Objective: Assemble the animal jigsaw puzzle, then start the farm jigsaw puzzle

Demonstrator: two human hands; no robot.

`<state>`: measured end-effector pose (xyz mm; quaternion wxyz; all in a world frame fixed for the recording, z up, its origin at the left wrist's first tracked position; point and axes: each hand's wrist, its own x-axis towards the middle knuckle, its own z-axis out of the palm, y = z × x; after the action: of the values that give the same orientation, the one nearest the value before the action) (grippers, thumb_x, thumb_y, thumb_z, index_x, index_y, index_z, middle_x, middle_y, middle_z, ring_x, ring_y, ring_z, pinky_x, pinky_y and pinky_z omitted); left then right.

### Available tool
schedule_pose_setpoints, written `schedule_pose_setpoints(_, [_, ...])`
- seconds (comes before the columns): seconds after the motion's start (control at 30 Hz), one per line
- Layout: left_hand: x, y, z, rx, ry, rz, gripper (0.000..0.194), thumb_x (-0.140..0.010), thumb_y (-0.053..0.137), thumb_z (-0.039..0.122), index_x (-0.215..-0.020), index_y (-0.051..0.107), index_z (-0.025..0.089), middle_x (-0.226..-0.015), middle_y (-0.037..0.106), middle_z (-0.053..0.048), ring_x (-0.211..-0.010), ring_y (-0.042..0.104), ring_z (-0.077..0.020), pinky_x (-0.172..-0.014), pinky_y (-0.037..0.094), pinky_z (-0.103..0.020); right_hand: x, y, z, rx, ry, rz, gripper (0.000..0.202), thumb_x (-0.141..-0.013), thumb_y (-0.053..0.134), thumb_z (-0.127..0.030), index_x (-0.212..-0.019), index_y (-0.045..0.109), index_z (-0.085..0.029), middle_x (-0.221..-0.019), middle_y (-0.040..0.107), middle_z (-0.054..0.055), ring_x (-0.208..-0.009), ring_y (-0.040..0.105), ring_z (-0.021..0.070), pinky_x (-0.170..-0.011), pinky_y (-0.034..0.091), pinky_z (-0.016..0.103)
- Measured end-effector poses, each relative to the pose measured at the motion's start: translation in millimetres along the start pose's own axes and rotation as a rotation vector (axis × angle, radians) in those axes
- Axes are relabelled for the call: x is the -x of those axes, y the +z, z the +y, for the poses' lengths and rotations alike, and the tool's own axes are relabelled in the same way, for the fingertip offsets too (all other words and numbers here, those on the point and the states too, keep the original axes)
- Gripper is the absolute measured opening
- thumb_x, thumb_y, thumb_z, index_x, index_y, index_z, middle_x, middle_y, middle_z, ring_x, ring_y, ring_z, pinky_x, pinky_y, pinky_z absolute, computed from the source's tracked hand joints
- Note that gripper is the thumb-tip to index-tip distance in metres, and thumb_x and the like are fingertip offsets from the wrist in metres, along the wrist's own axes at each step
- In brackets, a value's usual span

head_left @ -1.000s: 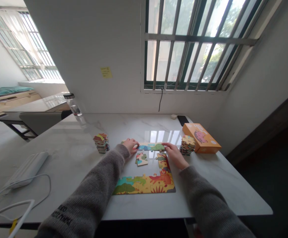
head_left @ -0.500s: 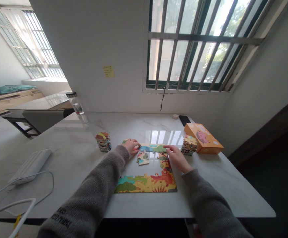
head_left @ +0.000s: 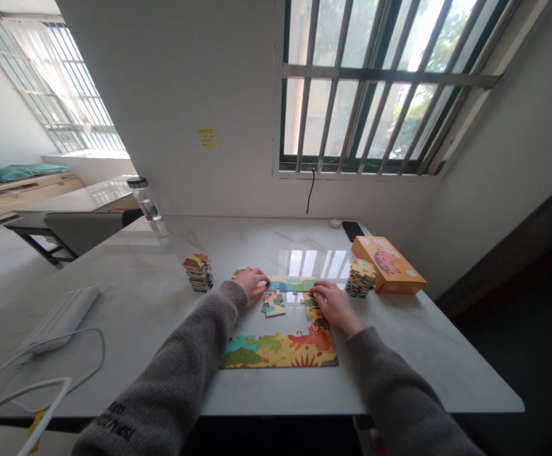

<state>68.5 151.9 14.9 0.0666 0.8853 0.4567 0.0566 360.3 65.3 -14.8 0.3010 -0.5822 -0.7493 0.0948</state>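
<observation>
A jigsaw puzzle frame lies on the white table, its bottom, right and top rows joined, with a savanna-animal picture. My left hand is closed with bent fingers on the top row's left part and hides the pieces beneath it. My right hand has its curled fingertips on the top right corner, where the right column meets the top row. Between the hands, a small joined group of puzzle pieces lies loose inside the frame. My left forearm covers the frame's left side.
A stack of puzzle pieces stands on the left, another piece stack on the right beside an orange box. Farther back are a black phone and a water bottle. A white power strip with cables lies at left.
My right hand has drawn slightly left and down, its fingers now more bent over the top right corner. My left hand stays almost where it was.
</observation>
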Motion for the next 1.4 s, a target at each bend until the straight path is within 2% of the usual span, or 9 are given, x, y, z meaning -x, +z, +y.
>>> schedule_pose_setpoints(0.43, [15.5,4.8,6.5,0.032,-0.045,0.069,0.027,-0.09,0.058,0.034,-0.113,0.071,0.027,-0.124,0.062,-0.007,-0.112,0.053,-0.0295,-0.095,0.044,-0.043,14.0,0.2,-9.1,0.039,-0.102,-0.002,0.032,-0.093,0.045,-0.012,-0.108,0.072,-0.017,-0.12,0.067,0.011,-0.111,0.054,0.0244,-0.101,0.045,0.04])
schedule_pose_setpoints(0.57, [22.5,12.1,11.0,0.035,-0.051,0.135,0.028,-0.091,0.057,0.035,-0.114,0.07,0.025,-0.125,0.062,-0.008,-0.11,0.053,-0.0298,-0.096,0.044,-0.045,15.2,0.4,-9.8,0.05,-0.097,-0.005,0.031,-0.094,0.045,-0.015,-0.112,0.07,-0.018,-0.122,0.066,0.011,-0.113,0.053,0.0253,-0.101,0.044,0.041])
schedule_pose_setpoints(0.7, [24.7,19.8,5.1,0.056,-0.027,0.193,0.027,-0.091,0.057,0.034,-0.113,0.07,0.023,-0.122,0.063,-0.009,-0.108,0.055,-0.0282,-0.098,0.044,-0.044,14.5,0.4,-7.2,0.02,-0.036,0.041,0.036,-0.095,0.041,-0.013,-0.122,0.063,-0.018,-0.119,0.066,0.011,-0.109,0.056,0.0238,-0.099,0.045,0.04])
schedule_pose_setpoints(0.9, [26.0,24.7,-6.0,0.12,0.02,0.223,0.028,-0.089,0.058,0.03,-0.112,0.07,0.02,-0.118,0.065,-0.011,-0.106,0.059,-0.0271,-0.098,0.047,-0.043,13.6,-2.5,-6.5,0.017,-0.074,-0.014,0.034,-0.094,0.04,-0.01,-0.105,0.07,-0.019,-0.117,0.066,0.01,-0.107,0.056,0.0229,-0.098,0.046,0.037])
schedule_pose_setpoints(1.03, [29.2,26.9,-5.9,0.124,0.045,0.219,0.026,-0.089,0.058,0.03,-0.108,0.072,0.019,-0.118,0.064,-0.012,-0.11,0.059,-0.0287,-0.102,0.046,-0.044,14.3,-4.5,-10.7,0.057,-0.084,-0.028,0.031,-0.095,0.041,-0.012,-0.106,0.069,-0.018,-0.117,0.066,0.01,-0.107,0.056,0.0238,-0.098,0.045,0.037])
schedule_pose_setpoints(1.17, [30.6,29.3,-5.2,0.11,0.041,0.221,0.026,-0.088,0.059,0.029,-0.109,0.072,0.021,-0.118,0.064,-0.012,-0.111,0.059,-0.0289,-0.103,0.046,-0.044,15.5,-3.9,-12.9,0.094,-0.06,-0.009,0.032,-0.097,0.042,-0.016,-0.12,0.064,-0.019,-0.12,0.064,0.011,-0.109,0.055,0.0249,-0.097,0.045,0.039])
schedule_pose_setpoints(1.4, [31.4,31.1,-6.4,0.116,0.045,0.23,0.028,-0.087,0.059,0.029,-0.111,0.072,0.021,-0.12,0.064,-0.012,-0.112,0.059,-0.0286,-0.104,0.047,-0.044,15.3,-3.0,-12.9,0.127,-0.085,-0.028,0.028,-0.097,0.045,-0.016,-0.11,0.069,-0.021,-0.119,0.064,0.01,-0.108,0.054,0.0252,-0.096,0.044,0.038])
